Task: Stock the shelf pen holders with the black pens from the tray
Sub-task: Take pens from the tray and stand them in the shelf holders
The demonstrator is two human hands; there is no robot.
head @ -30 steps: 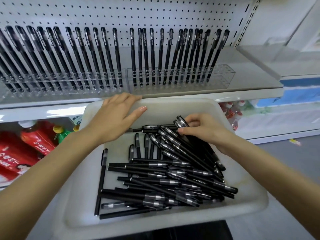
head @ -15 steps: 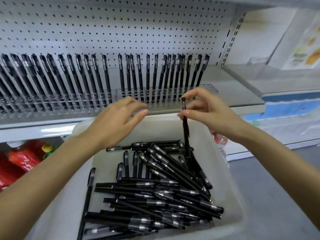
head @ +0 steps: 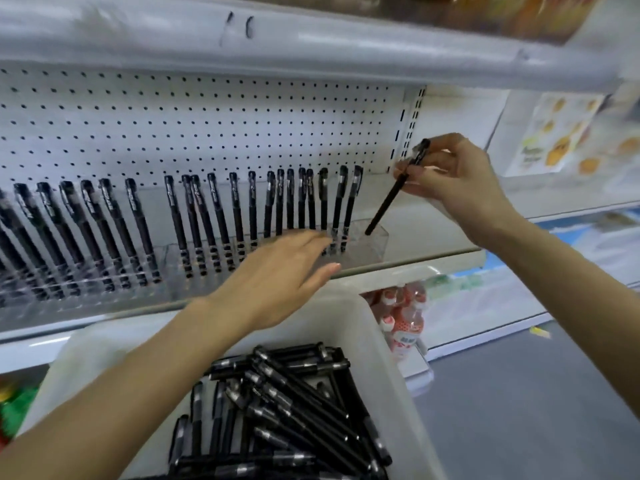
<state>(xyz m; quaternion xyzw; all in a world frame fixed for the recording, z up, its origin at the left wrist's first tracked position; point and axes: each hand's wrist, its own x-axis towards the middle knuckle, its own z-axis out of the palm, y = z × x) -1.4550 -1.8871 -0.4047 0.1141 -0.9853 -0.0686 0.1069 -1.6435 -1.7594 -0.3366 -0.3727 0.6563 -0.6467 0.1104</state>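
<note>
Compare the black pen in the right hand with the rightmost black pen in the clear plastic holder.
The held black pen leans, cap rightward; the rightmost standing pen is nearly upright. The right hand pinches the held pen near its cap; no hand holds the standing pen. The held pen's tip reaches the clear plastic holder's rim; the standing pen sits deep inside. Both are black, cap up.

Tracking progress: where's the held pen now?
Head view, right side: the right hand pinches the slim black pen, tip at the right end of the clear plastic holder.
</note>
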